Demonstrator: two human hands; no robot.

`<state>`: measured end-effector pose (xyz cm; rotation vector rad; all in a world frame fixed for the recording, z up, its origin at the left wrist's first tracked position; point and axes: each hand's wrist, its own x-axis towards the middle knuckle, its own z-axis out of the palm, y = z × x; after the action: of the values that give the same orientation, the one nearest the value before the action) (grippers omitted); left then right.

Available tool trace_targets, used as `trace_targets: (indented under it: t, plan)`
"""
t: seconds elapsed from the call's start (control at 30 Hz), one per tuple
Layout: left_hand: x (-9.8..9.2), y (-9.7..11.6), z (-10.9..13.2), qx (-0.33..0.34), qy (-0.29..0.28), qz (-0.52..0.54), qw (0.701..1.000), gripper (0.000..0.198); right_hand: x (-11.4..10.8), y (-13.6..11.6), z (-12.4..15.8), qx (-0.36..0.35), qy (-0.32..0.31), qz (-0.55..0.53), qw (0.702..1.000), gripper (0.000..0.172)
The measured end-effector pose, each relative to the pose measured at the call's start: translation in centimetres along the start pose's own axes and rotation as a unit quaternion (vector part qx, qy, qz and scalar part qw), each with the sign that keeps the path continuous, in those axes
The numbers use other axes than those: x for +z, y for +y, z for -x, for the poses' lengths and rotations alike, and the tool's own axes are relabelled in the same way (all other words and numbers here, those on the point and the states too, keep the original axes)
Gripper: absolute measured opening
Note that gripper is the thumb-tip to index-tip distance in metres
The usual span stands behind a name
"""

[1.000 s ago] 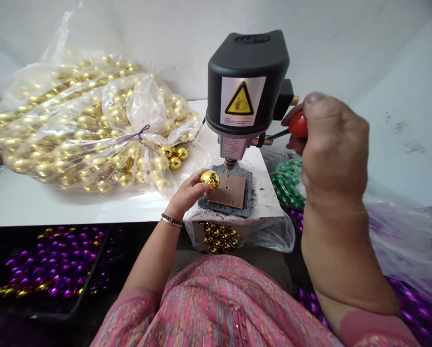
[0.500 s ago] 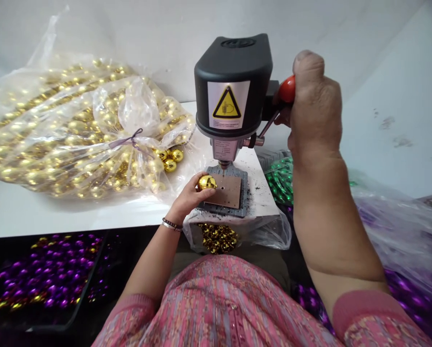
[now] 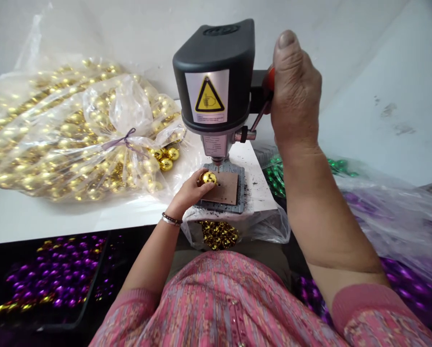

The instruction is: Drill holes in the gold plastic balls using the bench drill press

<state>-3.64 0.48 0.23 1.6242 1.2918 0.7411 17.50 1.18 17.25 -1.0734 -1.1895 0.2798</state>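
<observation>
Look at that matte-black drill head [image 3: 214,58] with its yellow-and-black triangular warning label [image 3: 209,99], and a glossy red round knob [image 3: 269,78] at its right side! Just in front gleams a shiny gold round bauble [image 3: 209,178], while to its left sit gold baubles in a clear plastic bag [image 3: 74,130] tied with a purple ribbon [image 3: 122,140]. To its right, glossy green beads [image 3: 276,176]; below it, purple beads [image 3: 53,272] and a pink striped top [image 3: 216,299]!

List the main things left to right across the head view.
bag of gold baubles → left hand → drill press → right hand → purple baubles
</observation>
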Motion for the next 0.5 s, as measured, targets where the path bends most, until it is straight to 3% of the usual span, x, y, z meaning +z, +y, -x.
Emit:
trace_targets:
  t: [0.17,0.33,0.5]
  plan:
    - [0.7,0.5,-0.6,-0.007,0.015,-0.123,0.992,0.056,-0.2,0.7,-0.1,-0.016,-0.011,-0.033,0.999,0.036]
    - [0.9,1.1,-0.6,0.007,-0.007,-0.156,0.988,0.049,-0.3,0.8,-0.1,-0.013,-0.011,-0.039,0.999,0.034]
    - [1.6,1.3,-1.2,0.054,-0.003,-0.204,0.977,0.056,-0.2,1.0,-0.1,-0.026,-0.006,-0.038,0.999,0.036]
